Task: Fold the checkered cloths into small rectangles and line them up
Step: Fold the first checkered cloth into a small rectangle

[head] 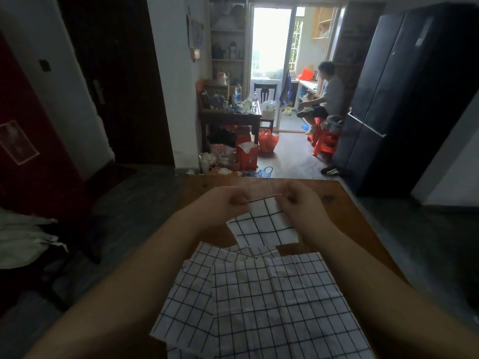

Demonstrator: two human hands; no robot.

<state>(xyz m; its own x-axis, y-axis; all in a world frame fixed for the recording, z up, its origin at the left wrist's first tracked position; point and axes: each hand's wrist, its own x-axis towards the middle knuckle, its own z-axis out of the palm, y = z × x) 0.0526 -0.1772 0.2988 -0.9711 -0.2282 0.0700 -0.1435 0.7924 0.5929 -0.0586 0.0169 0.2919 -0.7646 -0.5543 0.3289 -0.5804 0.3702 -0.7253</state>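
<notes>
A small white checkered cloth (264, 224) with dark grid lines hangs tilted above the wooden table (350, 218), its far edge lifted. My left hand (228, 200) pinches that edge's left corner and my right hand (300, 200) pinches the right corner. The cloth's lower part lies toward me on the table. Nearer me, several larger checkered cloths (272, 301) lie flat and overlapping, unfolded, between my forearms.
The table's far edge (259, 178) is just beyond my hands. Past it are a cluttered floor with bags (246, 154), a dark side table, a black refrigerator (404, 86) at right, and a person sitting on a red stool (324, 141).
</notes>
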